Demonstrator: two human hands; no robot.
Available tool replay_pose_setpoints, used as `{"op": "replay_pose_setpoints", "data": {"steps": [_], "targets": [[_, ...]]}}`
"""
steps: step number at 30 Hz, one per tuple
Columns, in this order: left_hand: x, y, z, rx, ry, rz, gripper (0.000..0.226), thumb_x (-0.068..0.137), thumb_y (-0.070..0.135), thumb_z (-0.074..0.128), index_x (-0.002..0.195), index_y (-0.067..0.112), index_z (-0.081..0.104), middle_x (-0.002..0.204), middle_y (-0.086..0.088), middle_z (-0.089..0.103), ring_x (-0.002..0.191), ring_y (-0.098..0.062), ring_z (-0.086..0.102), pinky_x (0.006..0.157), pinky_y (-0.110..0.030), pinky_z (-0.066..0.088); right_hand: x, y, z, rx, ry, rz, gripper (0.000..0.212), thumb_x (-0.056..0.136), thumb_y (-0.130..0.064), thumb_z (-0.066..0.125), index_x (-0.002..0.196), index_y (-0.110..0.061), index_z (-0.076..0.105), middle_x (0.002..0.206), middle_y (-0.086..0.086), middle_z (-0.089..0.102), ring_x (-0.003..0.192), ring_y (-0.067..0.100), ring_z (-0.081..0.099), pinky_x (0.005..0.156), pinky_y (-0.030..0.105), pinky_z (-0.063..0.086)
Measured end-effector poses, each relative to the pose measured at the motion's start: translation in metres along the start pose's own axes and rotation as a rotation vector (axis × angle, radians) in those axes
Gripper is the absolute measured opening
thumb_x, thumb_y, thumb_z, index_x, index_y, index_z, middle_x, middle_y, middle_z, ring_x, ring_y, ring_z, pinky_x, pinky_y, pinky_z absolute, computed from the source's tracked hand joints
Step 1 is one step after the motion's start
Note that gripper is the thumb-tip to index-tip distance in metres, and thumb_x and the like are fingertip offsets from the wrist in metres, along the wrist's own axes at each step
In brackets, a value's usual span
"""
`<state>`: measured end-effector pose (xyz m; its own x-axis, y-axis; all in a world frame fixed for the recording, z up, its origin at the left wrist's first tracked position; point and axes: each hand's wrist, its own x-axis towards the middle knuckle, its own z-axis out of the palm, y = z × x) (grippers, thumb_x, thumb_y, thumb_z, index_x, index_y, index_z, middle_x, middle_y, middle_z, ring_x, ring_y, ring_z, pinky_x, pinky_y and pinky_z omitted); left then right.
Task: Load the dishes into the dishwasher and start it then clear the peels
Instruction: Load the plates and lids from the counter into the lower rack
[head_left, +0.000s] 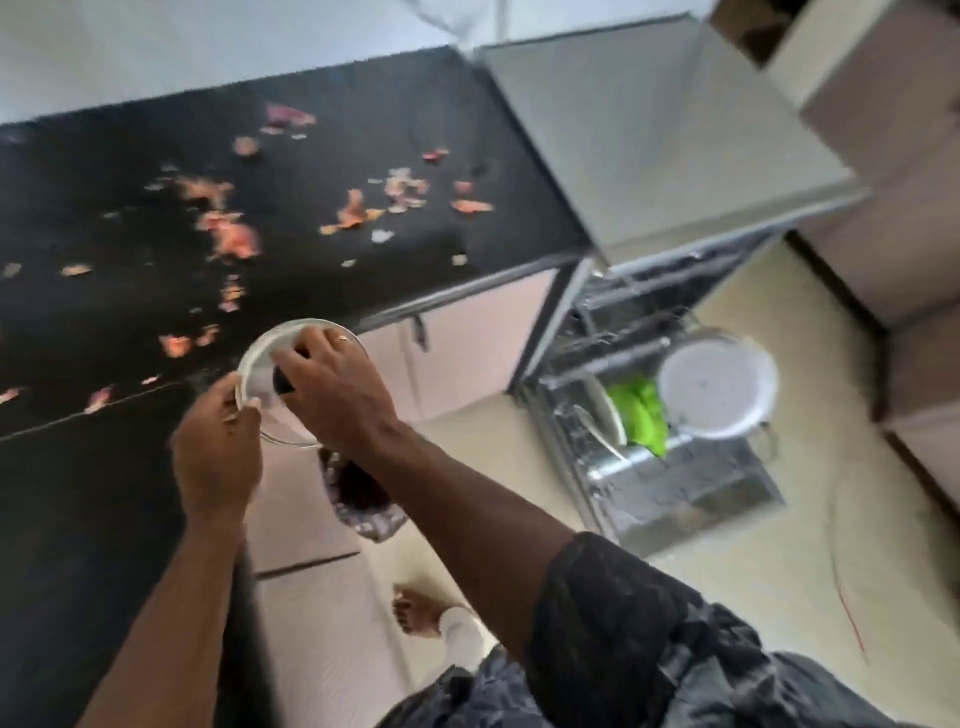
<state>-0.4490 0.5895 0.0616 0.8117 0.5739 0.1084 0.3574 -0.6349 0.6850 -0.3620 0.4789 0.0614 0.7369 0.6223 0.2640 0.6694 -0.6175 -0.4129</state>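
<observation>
Black stone tabletop (363, 130), seen from above, with orange and pink peels (234, 234) scattered across most of it. At its near edge a person holds what looks like a round glass lid (260, 358) with a metal rim; the picture is blurred. The left hand (218, 457) has its grip pinched on the lid's rim. The right hand (332, 384) has its grip curled around the dark knob (283, 382) at the lid's centre. Below the hands stands a small lined bin (363, 499) on the floor.

To the right the dishwasher (649, 130) stands open with its lower rack (675, 467) pulled out. The rack holds a large white pan (717, 384), something bright green (639, 410) and a plate (605, 410) on edge.

Loading seems partly done, and the lid is probably the next piece to go in. Closing the door, starting the machine and clearing the peels all remain.
</observation>
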Motion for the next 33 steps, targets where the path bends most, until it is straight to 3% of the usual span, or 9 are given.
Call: {"op": "replay_pose_setpoints", "data": {"steps": [4, 8, 11, 13, 15, 18, 22, 26, 33], "targets": [[0.003, 0.067, 0.08, -0.057, -0.168, 0.058, 0.036, 0.091, 0.006, 0.056, 0.126, 0.01, 0.065, 0.117, -0.016, 0.07, 0.106, -0.034, 0.064, 0.089, -0.041, 0.048, -0.042, 0.088, -0.047, -0.004, 0.099, 0.223, 0.035, 0.083, -0.022, 0.074, 0.116, -0.011, 0.07, 0.116, 0.017, 0.064, 0.106, 0.038, 0.059, 0.089, 0.046, 0.052], [-0.006, 0.117, 0.154, -0.14, -0.297, -0.045, 0.04, 0.085, 0.022, 0.06, 0.122, 0.011, 0.069, 0.118, -0.013, 0.072, 0.11, -0.032, 0.067, 0.101, -0.048, 0.05, -0.097, 0.163, -0.086, 0.012, 0.113, 0.436, 0.039, 0.083, -0.023, 0.073, 0.119, -0.01, 0.066, 0.116, 0.018, 0.058, 0.109, 0.04, 0.054, 0.089, 0.048, 0.051], [-0.016, 0.144, 0.216, -0.208, -0.426, -0.143, 0.04, 0.079, 0.033, 0.071, 0.116, 0.019, 0.072, 0.106, -0.009, 0.076, 0.102, -0.028, 0.072, 0.096, -0.052, 0.055, -0.144, 0.214, -0.113, 0.057, 0.136, 0.561, 0.043, 0.087, -0.027, 0.071, 0.127, -0.014, 0.062, 0.124, 0.014, 0.054, 0.119, 0.037, 0.048, 0.091, 0.048, 0.051], [-0.028, 0.168, 0.246, -0.281, -0.513, -0.202, 0.033, 0.08, 0.022, 0.076, 0.112, 0.013, 0.074, 0.102, -0.011, 0.076, 0.096, -0.029, 0.073, 0.093, -0.051, 0.057, -0.171, 0.241, -0.124, 0.068, 0.171, 0.625, 0.042, 0.086, -0.028, 0.073, 0.125, -0.016, 0.061, 0.124, 0.012, 0.053, 0.12, 0.035, 0.046, 0.087, 0.048, 0.052], [-0.043, 0.201, 0.277, -0.334, -0.574, -0.231, 0.029, 0.086, 0.009, 0.074, 0.114, 0.004, 0.073, 0.102, -0.015, 0.075, 0.088, -0.024, 0.071, 0.085, -0.039, 0.06, -0.196, 0.269, -0.132, 0.103, 0.187, 0.692, 0.044, 0.087, -0.03, 0.073, 0.126, -0.017, 0.059, 0.126, 0.011, 0.05, 0.121, 0.033, 0.045, 0.086, 0.048, 0.054], [-0.059, 0.236, 0.318, -0.306, -0.668, -0.188, 0.025, 0.092, 0.003, 0.067, 0.116, -0.002, 0.071, 0.102, -0.019, 0.073, 0.084, -0.022, 0.068, 0.07, -0.023, 0.059, -0.23, 0.307, -0.141, 0.116, 0.217, 0.764, 0.046, 0.088, -0.033, 0.073, 0.128, -0.018, 0.056, 0.128, 0.009, 0.049, 0.121, 0.03, 0.043, 0.091, 0.047, 0.052], [-0.078, 0.271, 0.378, -0.199, -0.765, -0.092, 0.023, 0.088, 0.007, 0.07, 0.111, 0.004, 0.075, 0.084, -0.01, 0.075, 0.079, -0.021, 0.066, 0.08, -0.04, 0.059, -0.274, 0.36, -0.143, 0.131, 0.264, 0.862, 0.049, 0.086, -0.033, 0.074, 0.129, -0.016, 0.056, 0.127, 0.01, 0.05, 0.117, 0.032, 0.046, 0.094, 0.045, 0.051], [-0.101, 0.287, 0.439, -0.125, -0.856, -0.04, 0.029, 0.078, 0.021, 0.076, 0.106, 0.015, 0.078, 0.073, 0.002, 0.075, 0.069, -0.018, 0.066, 0.079, -0.05, 0.061, -0.314, 0.41, -0.131, 0.183, 0.247, 0.979, 0.05, 0.084, -0.028, 0.076, 0.127, -0.015, 0.055, 0.128, 0.011, 0.049, 0.119, 0.034, 0.045, 0.091, 0.051, 0.052], [-0.137, 0.267, 0.537, 0.026, -0.969, 0.033, 0.028, 0.08, 0.031, 0.07, 0.106, 0.022, 0.077, 0.083, 0.009, 0.076, 0.076, -0.016, 0.07, 0.081, -0.048, 0.06, -0.369, 0.467, -0.097, 0.221, 0.183, 1.121, 0.038, 0.087, -0.021, 0.069, 0.123, -0.013, 0.058, 0.127, 0.012, 0.048, 0.12, 0.034, 0.046, 0.089, 0.047, 0.053]]}}
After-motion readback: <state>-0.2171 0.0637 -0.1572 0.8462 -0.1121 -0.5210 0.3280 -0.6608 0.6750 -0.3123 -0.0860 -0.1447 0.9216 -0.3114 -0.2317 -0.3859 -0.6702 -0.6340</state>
